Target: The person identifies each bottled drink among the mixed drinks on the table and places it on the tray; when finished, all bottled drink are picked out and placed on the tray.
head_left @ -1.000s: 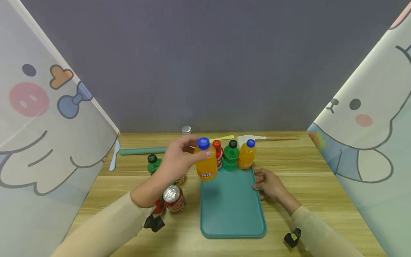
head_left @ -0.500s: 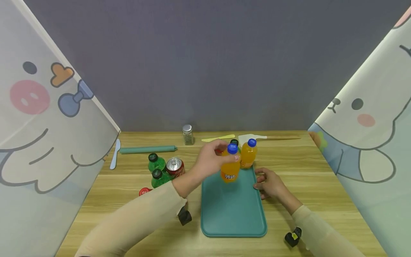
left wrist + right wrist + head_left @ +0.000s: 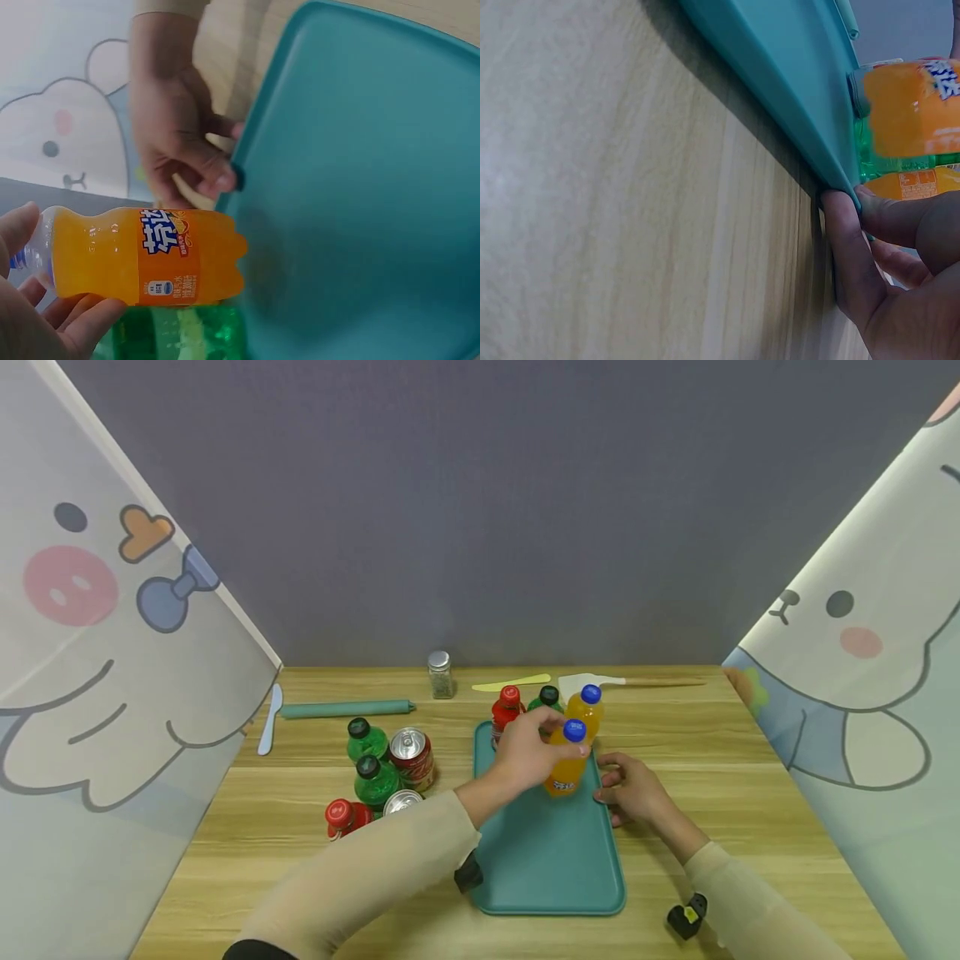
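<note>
My left hand point(image 3: 525, 750) grips an orange soda bottle point(image 3: 567, 772) with a blue cap near its top. The bottle is upright over the upper right part of a teal tray point(image 3: 551, 868); in the left wrist view its orange label point(image 3: 169, 259) shows. Behind it, along the tray's far end, stand a red-capped bottle point(image 3: 507, 708), a green bottle point(image 3: 548, 697) mostly hidden by the hand, and another orange soda bottle point(image 3: 590, 714). My right hand point(image 3: 633, 789) pinches the tray's right rim between thumb and fingers, as the right wrist view shows at the tray edge point(image 3: 795, 124).
Left of the tray stand green bottles point(image 3: 366, 742), a red soda can point(image 3: 413, 764), a second can point(image 3: 402, 802) and a red-capped bottle point(image 3: 347, 820). Along the back lie a teal rod point(image 3: 341, 709), a pale knife point(image 3: 271, 722), a shaker point(image 3: 441, 678), a yellow knife point(image 3: 502, 684) and a spatula point(image 3: 581, 683).
My left hand has carried the orange soda bottle rightward from the tray's left edge, then lower and nearer the right rim. My right hand stays at the rim.
</note>
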{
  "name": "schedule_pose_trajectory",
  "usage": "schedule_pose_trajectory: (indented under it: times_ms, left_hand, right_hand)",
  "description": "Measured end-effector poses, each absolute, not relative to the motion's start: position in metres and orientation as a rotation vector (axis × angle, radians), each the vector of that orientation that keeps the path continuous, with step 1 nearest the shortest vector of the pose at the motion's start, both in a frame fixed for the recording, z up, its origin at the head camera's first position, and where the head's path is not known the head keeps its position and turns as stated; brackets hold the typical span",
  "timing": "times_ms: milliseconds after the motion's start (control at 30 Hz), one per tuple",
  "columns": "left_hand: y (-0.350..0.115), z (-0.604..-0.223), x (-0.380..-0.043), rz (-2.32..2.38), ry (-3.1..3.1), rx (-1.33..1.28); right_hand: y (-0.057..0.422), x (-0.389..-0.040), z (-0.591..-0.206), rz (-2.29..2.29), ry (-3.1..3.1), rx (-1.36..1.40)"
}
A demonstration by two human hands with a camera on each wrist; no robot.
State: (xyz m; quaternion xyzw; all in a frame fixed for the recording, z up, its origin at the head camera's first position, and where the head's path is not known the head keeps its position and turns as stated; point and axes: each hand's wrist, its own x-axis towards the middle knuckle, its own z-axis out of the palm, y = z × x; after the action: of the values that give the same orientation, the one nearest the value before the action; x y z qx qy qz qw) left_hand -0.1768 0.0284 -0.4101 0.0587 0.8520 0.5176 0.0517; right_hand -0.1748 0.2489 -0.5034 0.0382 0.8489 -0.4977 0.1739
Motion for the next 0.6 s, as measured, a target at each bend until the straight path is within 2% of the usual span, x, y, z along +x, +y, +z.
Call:
schedule_pose_trajectory:
  times_ms: [600]
  left_hand:
    - [0.047, -0.429, -0.174, 1.529, 2.591, 0.281]
  right_hand:
    - [0.251, -0.175, -0.502, -1.415, 2.396, 0.102]
